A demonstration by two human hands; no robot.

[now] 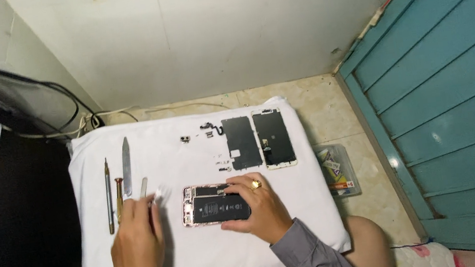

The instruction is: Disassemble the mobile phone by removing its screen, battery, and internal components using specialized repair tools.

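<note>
A person in grey sleeves works over an opened smartphone (215, 203) lying near the middle of a white cloth (206, 262) spread across the lap. The right hand (258, 208) rests flat on the phone's right end, fingers spread over its black battery, a gold ring (256, 184) on one finger; it steadies the phone rather than closing around it. The left hand (137, 243) sits just left of the phone, fingers curled around a small pale tool (159, 195) whose tip points toward the phone's upper left corner. Along the cloth's left edge lie a slim screwdriver (108, 196), a wood-handled screwdriver (118, 200) and a flat metal pry tool (126, 168). Toward the far edge rest a dark shield plate (242, 142) and a detached screen (274, 137) side by side, with small loose parts (206, 133) just left of them. A clear plastic box (337, 170) sits on the floor beyond the cloth's right edge.
</note>
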